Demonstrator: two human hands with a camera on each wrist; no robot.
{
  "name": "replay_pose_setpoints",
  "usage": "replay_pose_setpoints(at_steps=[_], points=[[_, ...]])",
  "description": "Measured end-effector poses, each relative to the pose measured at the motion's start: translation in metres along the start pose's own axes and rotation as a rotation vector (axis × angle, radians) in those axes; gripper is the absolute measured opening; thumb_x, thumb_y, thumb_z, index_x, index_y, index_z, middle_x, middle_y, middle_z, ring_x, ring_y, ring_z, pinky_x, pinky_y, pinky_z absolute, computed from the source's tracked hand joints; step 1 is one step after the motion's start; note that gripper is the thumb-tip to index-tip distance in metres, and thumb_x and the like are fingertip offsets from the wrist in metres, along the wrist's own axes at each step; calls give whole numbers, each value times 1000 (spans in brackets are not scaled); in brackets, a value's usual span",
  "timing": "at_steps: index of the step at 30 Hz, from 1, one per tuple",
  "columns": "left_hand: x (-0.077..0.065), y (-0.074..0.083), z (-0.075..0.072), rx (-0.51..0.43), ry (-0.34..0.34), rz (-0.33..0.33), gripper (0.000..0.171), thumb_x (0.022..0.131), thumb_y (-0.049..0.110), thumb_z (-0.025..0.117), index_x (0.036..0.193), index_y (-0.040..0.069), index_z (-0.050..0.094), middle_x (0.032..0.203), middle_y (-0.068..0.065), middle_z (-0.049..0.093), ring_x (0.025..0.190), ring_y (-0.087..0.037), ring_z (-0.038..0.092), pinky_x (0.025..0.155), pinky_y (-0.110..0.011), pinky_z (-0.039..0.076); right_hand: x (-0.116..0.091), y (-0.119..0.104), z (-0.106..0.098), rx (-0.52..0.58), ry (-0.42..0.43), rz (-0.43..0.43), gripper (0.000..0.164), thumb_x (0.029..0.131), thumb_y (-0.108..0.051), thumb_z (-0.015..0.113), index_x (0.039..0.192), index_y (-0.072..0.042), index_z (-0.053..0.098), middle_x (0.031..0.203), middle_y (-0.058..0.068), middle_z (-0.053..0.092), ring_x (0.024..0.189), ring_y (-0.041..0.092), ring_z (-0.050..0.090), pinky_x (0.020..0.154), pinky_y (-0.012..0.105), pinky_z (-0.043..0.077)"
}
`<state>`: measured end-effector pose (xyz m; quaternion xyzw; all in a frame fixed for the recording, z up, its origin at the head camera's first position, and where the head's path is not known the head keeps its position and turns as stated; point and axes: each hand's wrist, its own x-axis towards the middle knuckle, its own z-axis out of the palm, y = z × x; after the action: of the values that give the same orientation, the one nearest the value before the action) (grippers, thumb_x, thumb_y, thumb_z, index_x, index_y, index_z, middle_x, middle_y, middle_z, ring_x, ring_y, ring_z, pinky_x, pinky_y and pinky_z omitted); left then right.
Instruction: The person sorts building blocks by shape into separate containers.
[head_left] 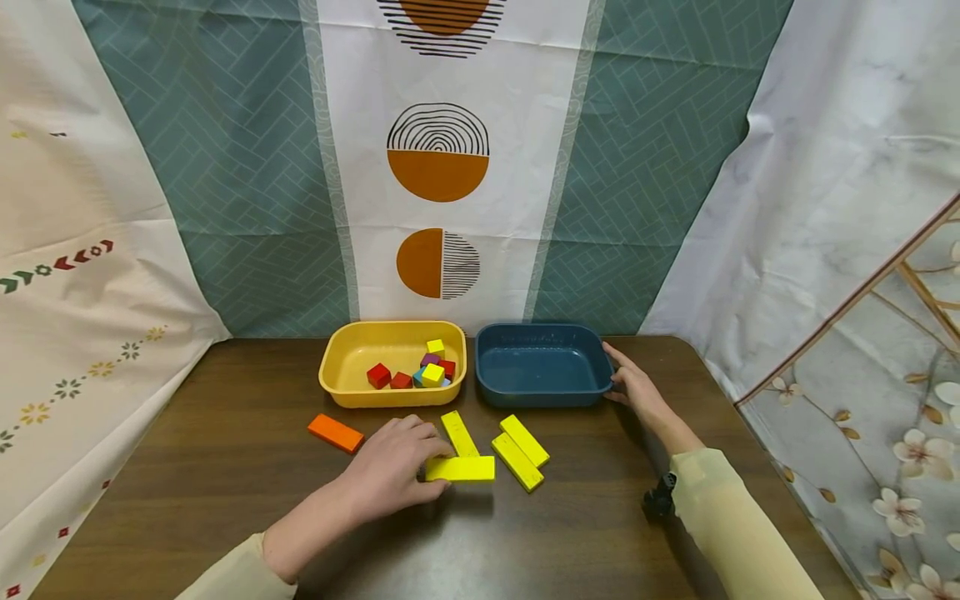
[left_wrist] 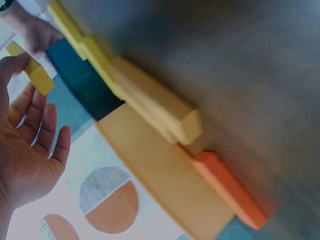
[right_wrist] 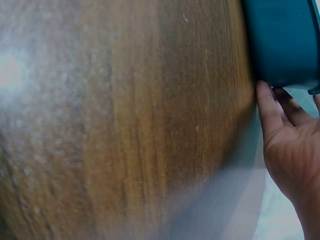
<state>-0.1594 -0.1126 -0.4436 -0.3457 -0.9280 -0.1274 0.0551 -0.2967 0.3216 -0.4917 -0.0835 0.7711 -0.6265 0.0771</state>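
A yellow rectangular block is pinched between thumb and fingers of my left hand, held just above the table. The left wrist view shows the same yellow block at the fingertips, the other fingers loosely spread. Behind it lies another yellow block, and to its right two more yellow blocks lie side by side. My right hand touches the right end of the dark blue bin with extended fingers. In the right wrist view its fingertips meet the bin's lower side.
Left of the blue bin stands a yellow bin with several small cubes inside, red, yellow, purple and blue. An orange block lies in front of it. Patterned cloth hangs behind the brown wooden table.
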Motion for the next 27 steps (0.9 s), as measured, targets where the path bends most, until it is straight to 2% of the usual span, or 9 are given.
replay_pose_setpoints(at_steps=[4, 12, 20, 27], points=[[16, 2, -10, -20, 55, -9, 36, 81, 42, 84, 110, 22, 78, 100, 9, 66, 91, -13, 49, 81, -33, 47, -1, -1, 1, 3, -7, -2, 71, 98, -3, 29, 166, -16, 17, 167, 22, 13, 138, 45, 35, 110, 63, 37], [43, 0, -27, -54, 153, -28, 33, 79, 36, 88, 107, 21, 79, 97, 8, 67, 87, -13, 50, 76, -31, 46, 0, -1, 0, 11, -8, -2, 71, 98, -3, 29, 166, -17, 15, 168, 22, 10, 138, 46, 36, 110, 64, 37], [67, -8, -38, -53, 176, -66, 32, 86, 36, 82, 112, 19, 78, 105, 4, 69, 95, -18, 54, 82, -32, 48, 0, -1, 0, -3, -5, -8, 70, 98, -3, 30, 166, -16, 15, 169, 21, 8, 140, 45, 33, 110, 63, 37], [84, -8, -40, -31, 174, -91, 31, 86, 36, 80, 111, 18, 79, 101, 5, 69, 89, -17, 50, 73, -30, 43, -1, -1, 1, 5, 0, -10, 70, 98, -2, 31, 166, -14, 17, 168, 22, 10, 140, 46, 32, 110, 65, 35]])
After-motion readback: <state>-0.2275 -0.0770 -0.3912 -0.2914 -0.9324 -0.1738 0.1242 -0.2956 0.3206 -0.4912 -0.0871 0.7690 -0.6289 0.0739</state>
